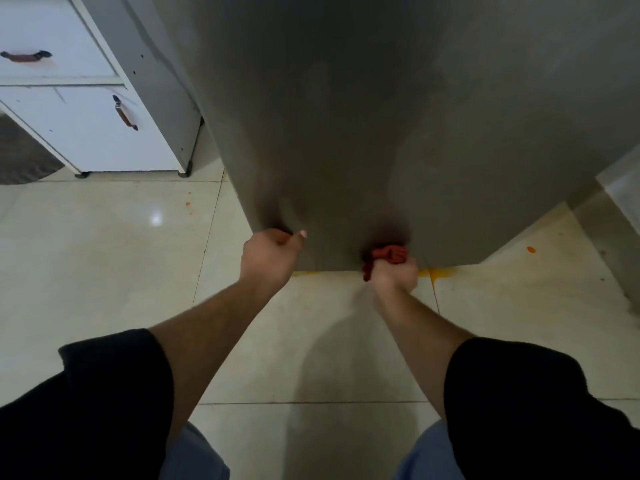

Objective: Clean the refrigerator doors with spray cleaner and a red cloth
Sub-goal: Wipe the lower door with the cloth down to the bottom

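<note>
A tall grey refrigerator door (pixel 363 116) fills the upper middle of the head view, seen from above. My right hand (pixel 394 273) grips a bunched red cloth (pixel 388 255) and presses it against the bottom edge of the door. My left hand (pixel 270 254) is curled round the lower left edge of the door, thumb lying on the door face. No spray cleaner bottle is in view.
A white cabinet (pixel 86 133) with dark handles stands to the left of the fridge, a grey mat (pixel 20 154) beside it. The pale tiled floor (pixel 104 271) shows yellow-orange spill marks (pixel 443 271) under the door's bottom edge and at the right.
</note>
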